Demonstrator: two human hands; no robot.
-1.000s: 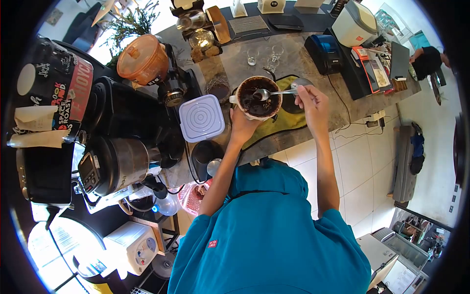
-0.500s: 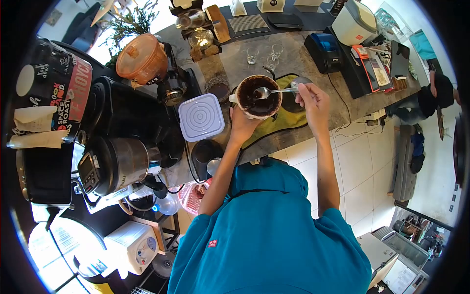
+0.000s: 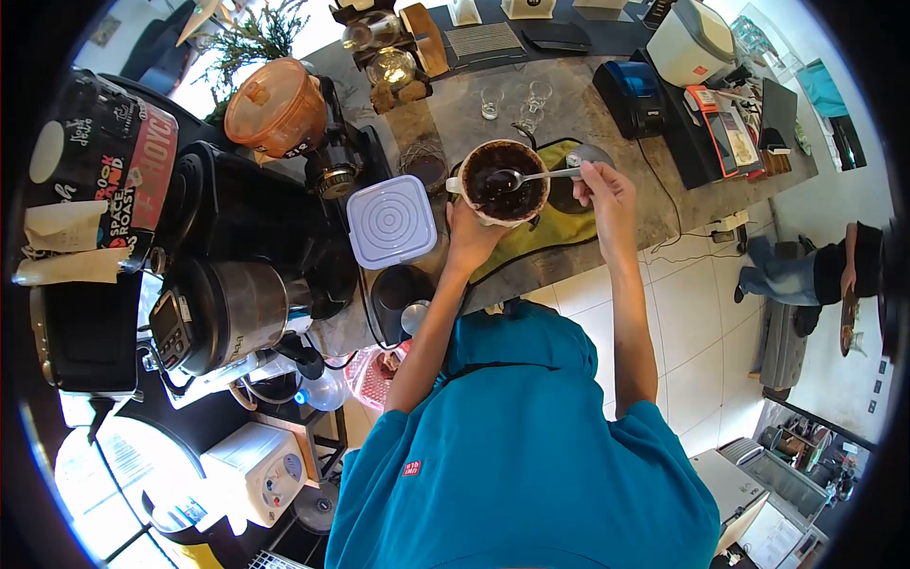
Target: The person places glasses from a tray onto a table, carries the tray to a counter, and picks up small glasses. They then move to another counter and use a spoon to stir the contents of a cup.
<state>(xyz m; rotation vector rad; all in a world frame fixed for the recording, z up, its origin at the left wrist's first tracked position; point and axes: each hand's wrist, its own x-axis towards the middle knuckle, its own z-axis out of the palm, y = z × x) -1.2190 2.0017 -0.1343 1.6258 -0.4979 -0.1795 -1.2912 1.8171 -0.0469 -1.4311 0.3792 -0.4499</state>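
Observation:
My left hand is wrapped around the lower left side of a white mug. Dark brown, wet-looking contents fill part of it and coat the inner wall. Between the fingers of my right hand is the handle of a metal spoon, whose bowl rests inside the mug at the dark contents. Under and beside the mug lies a yellow-green cloth. Left of the mug is a pale lavender square lid or tub.
Small clear glasses stand beyond the mug. A coffee grinder and black machines line the left. At the right are a blue-black printer and a cable. Another person is on the floor at far right.
The spoon's bowl looks darker and lower in the mug. Mug and hands have shifted only slightly. The person at far right has come further into view.

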